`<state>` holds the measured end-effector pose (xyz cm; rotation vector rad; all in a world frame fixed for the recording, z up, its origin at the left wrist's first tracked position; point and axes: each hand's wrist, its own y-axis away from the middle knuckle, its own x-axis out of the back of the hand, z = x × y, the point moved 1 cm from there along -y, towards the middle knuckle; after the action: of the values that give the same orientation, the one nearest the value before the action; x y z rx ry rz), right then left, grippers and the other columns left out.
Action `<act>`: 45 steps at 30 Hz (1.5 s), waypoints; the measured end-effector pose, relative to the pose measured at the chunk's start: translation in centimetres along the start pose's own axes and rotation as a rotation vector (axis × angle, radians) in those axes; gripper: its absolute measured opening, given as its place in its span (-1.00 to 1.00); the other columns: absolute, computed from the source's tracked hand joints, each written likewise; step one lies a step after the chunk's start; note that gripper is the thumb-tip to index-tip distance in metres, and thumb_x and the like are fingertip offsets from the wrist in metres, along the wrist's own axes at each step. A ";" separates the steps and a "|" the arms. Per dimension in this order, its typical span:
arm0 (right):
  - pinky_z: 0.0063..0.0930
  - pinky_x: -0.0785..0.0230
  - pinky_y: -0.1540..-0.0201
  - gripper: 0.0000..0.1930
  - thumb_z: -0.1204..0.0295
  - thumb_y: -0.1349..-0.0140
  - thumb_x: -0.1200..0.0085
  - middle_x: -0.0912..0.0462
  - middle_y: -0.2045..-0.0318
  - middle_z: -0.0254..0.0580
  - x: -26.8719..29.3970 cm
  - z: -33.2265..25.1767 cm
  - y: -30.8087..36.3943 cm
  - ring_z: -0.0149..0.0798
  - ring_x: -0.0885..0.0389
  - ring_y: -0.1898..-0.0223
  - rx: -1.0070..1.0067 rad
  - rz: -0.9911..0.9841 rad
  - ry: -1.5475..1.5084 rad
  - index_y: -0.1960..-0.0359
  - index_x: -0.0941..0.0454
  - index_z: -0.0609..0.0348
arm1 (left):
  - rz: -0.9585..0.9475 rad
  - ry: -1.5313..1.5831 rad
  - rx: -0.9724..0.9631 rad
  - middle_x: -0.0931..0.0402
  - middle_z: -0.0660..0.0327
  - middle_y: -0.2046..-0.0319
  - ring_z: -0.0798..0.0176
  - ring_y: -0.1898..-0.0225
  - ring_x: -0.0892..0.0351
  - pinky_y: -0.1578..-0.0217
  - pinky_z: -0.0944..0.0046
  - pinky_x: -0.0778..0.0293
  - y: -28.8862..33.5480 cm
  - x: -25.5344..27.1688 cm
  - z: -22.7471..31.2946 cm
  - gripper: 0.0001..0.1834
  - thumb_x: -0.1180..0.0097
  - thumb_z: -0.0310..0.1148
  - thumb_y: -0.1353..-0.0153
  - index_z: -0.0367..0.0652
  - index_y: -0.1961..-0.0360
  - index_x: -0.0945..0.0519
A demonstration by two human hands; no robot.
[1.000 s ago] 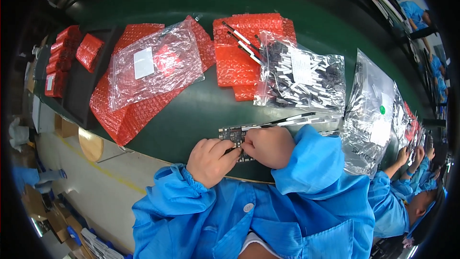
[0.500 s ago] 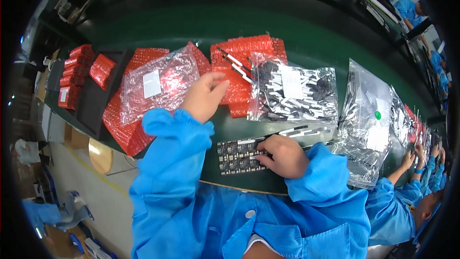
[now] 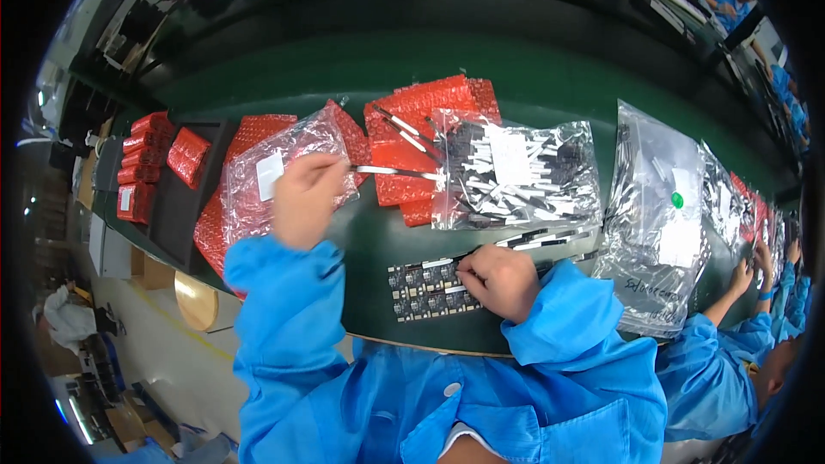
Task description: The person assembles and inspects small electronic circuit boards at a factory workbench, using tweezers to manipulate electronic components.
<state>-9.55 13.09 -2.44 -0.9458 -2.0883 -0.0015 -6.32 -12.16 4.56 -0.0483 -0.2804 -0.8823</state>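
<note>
My left hand (image 3: 308, 198) is closed in a pinch on one end of a thin black-and-white flat cable (image 3: 391, 172). The cable stretches rightward to the left edge of a clear bag of cables (image 3: 550, 174), where its far end lies. My right hand (image 3: 503, 282) is closed on the right part of a black circuit board panel (image 3: 421, 296) near the table's front edge; what lies under the fingers is hidden. White-ended cables (image 3: 550, 238) run out to the right beyond this hand. Several more loose cables (image 3: 404, 133) lie on red bubble wrap (image 3: 395, 180).
A clear bag (image 3: 292, 176) lies on red bubble wrap at left, beside a black tray (image 3: 176, 223) with red wrapped packets (image 3: 187, 155). Large clear bags (image 3: 657, 232) lie at right, close to a co-worker's hands (image 3: 748, 279). The table (image 3: 369, 309) is green.
My left hand has moved left and slightly down, and a flat cable now stretches from its fingers. My right hand stays on the circuit board panel. The view has shifted a little.
</note>
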 end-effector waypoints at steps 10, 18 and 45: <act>-0.38 -0.41 0.31 -0.77 0.47 0.08 -0.21 -0.57 0.38 -0.13 6.0 -6.8 -4.2 -0.15 -0.56 0.35 0.272 0.044 -0.066 0.33 -0.54 0.21 | -0.210 0.283 -0.327 -0.53 -0.06 0.36 0.22 0.42 -0.55 0.36 0.32 -0.49 11.7 5.9 0.2 -0.82 -0.06 -0.73 0.01 -0.28 0.37 -0.46; -0.30 -0.40 0.34 -0.86 0.46 0.02 -0.15 -0.56 0.44 -0.18 1.6 -7.7 -4.2 -0.09 -0.55 0.37 0.116 -0.186 -0.228 0.39 -0.52 0.17 | -0.158 -0.032 -0.262 -0.58 0.13 0.39 0.28 0.42 -0.58 0.42 0.39 -0.45 12.7 0.0 -1.6 -0.88 -0.18 -0.58 0.00 -0.27 0.38 -0.57; -0.24 -0.43 0.43 -0.87 0.37 0.06 -0.06 -0.57 0.62 -0.06 -3.3 -4.6 -3.0 -0.06 -0.58 0.55 -0.258 -0.500 0.040 0.60 -0.55 0.14 | -0.218 -0.627 -0.813 -0.52 0.26 0.37 0.21 0.46 -0.49 0.47 0.26 -0.40 12.8 0.2 -8.4 -0.78 -0.29 -0.45 0.26 -0.14 0.48 -0.57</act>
<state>-7.02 7.44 -0.70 -0.5367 -2.2690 -0.5536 5.44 -5.48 -2.54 -1.0791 -0.4983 -1.1375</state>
